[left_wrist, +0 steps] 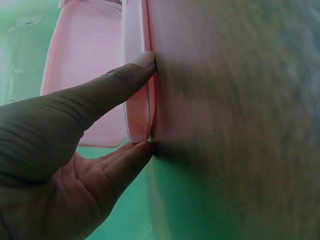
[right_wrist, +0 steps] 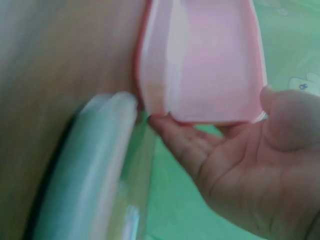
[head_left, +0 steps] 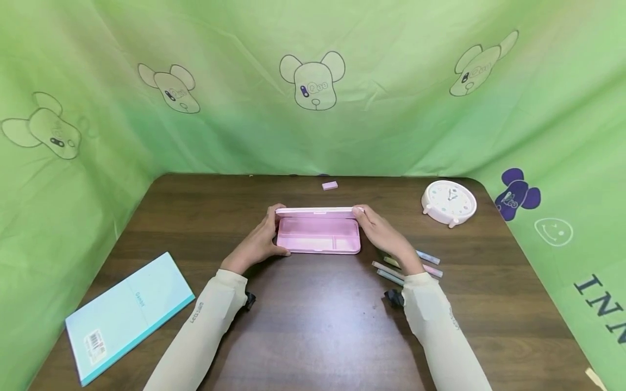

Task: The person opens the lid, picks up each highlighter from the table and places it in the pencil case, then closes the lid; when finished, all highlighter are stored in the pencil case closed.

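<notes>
1. Near sleeves [head_left: 423,320]: lowering the right could scatter nearby pens [head_left: 390,277].
2. Left hand [head_left: 256,243] grips the open case [head_left: 308,244], mid-table; right hand [head_left: 385,233] grips its lid [head_left: 318,213], which could drop if fingers slip.

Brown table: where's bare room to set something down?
Before the open pencil case, between the sleeves; behind the notebook, left of the left hand; and right of the pens, nearer than the clock. Crowded: around the right hand, with pens near its wrist.

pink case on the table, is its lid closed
No, the lid stands raised, leaving the inside of the pink case in view.
</notes>
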Demonstrator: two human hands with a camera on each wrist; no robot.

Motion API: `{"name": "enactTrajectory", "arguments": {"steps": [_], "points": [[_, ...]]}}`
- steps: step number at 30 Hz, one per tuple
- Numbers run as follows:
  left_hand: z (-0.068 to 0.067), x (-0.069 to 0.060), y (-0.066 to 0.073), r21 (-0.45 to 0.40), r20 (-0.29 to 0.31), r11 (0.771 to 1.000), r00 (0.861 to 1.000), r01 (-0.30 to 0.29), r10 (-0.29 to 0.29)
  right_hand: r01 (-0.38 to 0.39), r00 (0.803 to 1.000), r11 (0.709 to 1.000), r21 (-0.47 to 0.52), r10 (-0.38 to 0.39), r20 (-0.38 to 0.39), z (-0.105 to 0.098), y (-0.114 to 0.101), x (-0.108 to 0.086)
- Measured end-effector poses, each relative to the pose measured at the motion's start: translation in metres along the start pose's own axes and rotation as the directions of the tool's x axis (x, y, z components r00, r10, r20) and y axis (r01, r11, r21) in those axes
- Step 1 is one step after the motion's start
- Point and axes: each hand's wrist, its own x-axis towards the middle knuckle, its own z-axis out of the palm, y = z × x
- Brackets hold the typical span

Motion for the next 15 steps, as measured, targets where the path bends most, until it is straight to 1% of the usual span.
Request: {"name": "enactTrajectory", "arguments": {"steps": [2,3,5,7,8,9,11,14,15], "points": [[-0.006,-0.004,0.016,-0.032,0.015,0.999,1.0,0.026,-0.025,-0.033,0.999,0.999,0.016,0.033,-0.021,0.0,-0.008,0.002],[-0.007,-0.004,0.018,-0.039,0.019,0.998,0.999,0.042,-0.042,-0.063,0.998,0.998,0.029,0.064,-0.018,-0.003,-0.024,0.001],[-0.008,-0.004,0.021,-0.049,0.029,0.995,0.996,0.083,-0.081,-0.108,0.994,0.994,0.016,0.109,-0.01,-0.01,-0.06,-0.005],[-0.008,-0.005,0.021,-0.041,0.037,0.994,0.994,0.103,-0.102,-0.133,0.991,0.991,0.009,0.133,0.002,-0.016,-0.092,-0.008],[-0.006,-0.004,0.01,-0.044,0.035,0.995,0.996,0.084,-0.082,-0.153,0.988,0.988,0.003,0.153,0.007,-0.019,-0.109,-0.01],[-0.006,-0.005,0.009,-0.035,0.042,0.996,0.995,0.087,-0.085,-0.171,0.985,0.985,-0.001,0.171,0.021,-0.022,-0.121,-0.012],[-0.006,-0.005,0.009,-0.023,0.052,0.996,0.995,0.083,-0.082,-0.177,0.984,0.984,-0.005,0.177,0.018,-0.022,-0.124,-0.009],[-0.005,-0.005,0.007,-0.022,0.051,0.998,0.997,0.061,-0.059,-0.198,0.98,0.98,0.008,0.198,0.018,-0.023,-0.125,-0.007],[-0.007,-0.004,0.013,-0.003,0.047,0.998,0.997,0.067,-0.066,-0.197,0.98,0.98,0.007,0.197,0.015,-0.023,-0.125,-0.006]]}}
